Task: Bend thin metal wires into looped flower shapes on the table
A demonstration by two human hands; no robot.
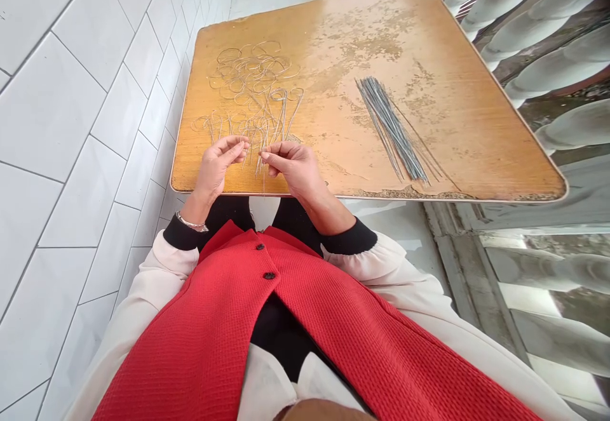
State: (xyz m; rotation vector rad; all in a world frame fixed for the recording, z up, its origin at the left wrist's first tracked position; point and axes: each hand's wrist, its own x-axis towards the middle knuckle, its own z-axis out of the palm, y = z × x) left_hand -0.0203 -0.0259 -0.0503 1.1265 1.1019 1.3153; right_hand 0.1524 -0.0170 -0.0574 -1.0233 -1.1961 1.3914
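Note:
My left hand (220, 162) is closed in a pinch near the front edge of the table, its fingertips on a thin metal wire whose outline is hard to follow. Close beside it, my right hand (294, 164) pinches a wire (264, 183) whose end hangs below the fingers. Whether both hands hold the same wire I cannot tell. Just beyond my fingers lies a loose tangle of wires with looped ends (255, 68). A bundle of straight grey wires (393, 130) rests on the table to the right, with several single ones lying apart along its right side.
The wooden table (333, 122) has a worn, peeling surface and a chipped front edge. White wall tiles (71, 129) run close along the left. A balustrade with pale balusters (548, 84) stands along the right side.

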